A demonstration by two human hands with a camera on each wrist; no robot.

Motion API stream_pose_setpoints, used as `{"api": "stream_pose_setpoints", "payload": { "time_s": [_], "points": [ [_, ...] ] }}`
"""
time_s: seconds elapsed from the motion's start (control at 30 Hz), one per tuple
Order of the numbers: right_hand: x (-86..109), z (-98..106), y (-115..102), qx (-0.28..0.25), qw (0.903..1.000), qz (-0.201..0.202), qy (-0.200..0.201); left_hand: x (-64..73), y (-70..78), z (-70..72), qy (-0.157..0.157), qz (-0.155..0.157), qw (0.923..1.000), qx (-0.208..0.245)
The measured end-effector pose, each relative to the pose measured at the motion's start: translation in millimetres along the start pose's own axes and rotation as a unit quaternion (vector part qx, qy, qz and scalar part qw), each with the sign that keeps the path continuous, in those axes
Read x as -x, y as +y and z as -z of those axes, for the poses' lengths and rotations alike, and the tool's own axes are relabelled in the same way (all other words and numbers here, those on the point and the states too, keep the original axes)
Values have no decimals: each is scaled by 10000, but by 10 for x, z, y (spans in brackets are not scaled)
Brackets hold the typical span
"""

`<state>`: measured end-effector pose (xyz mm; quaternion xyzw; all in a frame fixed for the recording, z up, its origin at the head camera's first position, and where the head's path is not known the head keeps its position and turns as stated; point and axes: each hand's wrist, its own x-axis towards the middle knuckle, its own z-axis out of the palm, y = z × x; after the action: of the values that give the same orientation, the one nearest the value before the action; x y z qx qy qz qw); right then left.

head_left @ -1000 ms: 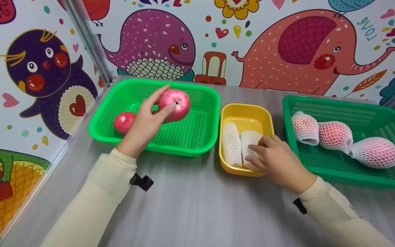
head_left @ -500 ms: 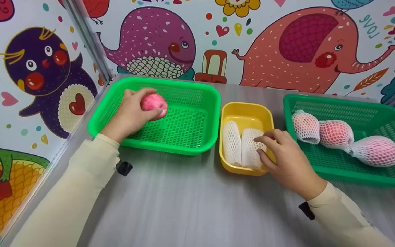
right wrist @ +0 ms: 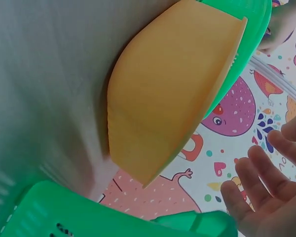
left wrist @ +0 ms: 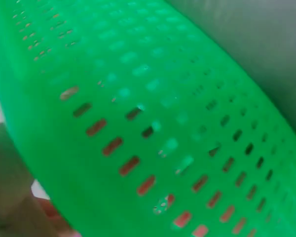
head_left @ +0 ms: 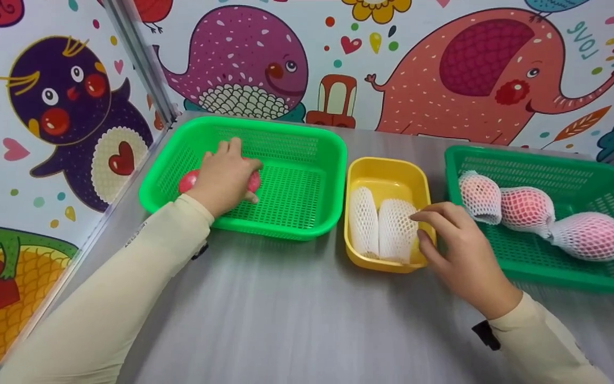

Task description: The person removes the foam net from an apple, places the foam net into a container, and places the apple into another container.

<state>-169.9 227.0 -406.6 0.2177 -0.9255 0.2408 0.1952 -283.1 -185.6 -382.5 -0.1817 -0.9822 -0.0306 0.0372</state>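
Note:
In the head view my left hand [head_left: 225, 175] reaches down into the bright green basket [head_left: 280, 233]. Its thumb and fingers curl round a red apple [head_left: 254, 182], mostly covered by the hand. Another red apple [head_left: 187, 182] shows beside it, on the hand's left. My right hand [head_left: 461, 250] hovers at the right rim of a yellow tub [head_left: 387, 265], its fingers loosely bent and holding nothing. Two white foam net sleeves [head_left: 396, 232] lie in the tub. From the left wrist, the basket wall [left wrist: 138, 123] blocks most of the grip; in the right wrist view the fingers [right wrist: 266, 173] are spread.
A darker green basket [head_left: 568, 281] stands at the right, with three fruits in foam nets [head_left: 589, 236] inside. Patterned wall panels [head_left: 339, 32] close off the back and left. The grey table [head_left: 296, 320] extends in front of the containers.
My left hand has carried the apple left, then lowered it into the basket beside the other one. My right hand has drawn back to the right from the foam sleeves.

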Motion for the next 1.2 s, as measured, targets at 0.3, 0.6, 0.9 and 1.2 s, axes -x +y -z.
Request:
{"api": "stream_pose_setpoints", "payload": {
  "time_s": [0.3, 0.6, 0.9, 1.2],
  "points": [
    [48, 68, 109, -34, 9997, 16, 249, -63, 137, -75, -187, -108, 9987, -460],
    [87, 199, 273, -71, 9990, -153, 411, -38, 151, -35, -277, -433, 9980, 368],
    [-55, 672, 663, -322, 9871, -1234, 968, 22, 106, -22, -315, -550, 9956, 697],
    [-78, 959, 1038, 317, 9731, -2142, 782, 131, 60, 26, -333, -766, 9941, 690]
  ]
}}
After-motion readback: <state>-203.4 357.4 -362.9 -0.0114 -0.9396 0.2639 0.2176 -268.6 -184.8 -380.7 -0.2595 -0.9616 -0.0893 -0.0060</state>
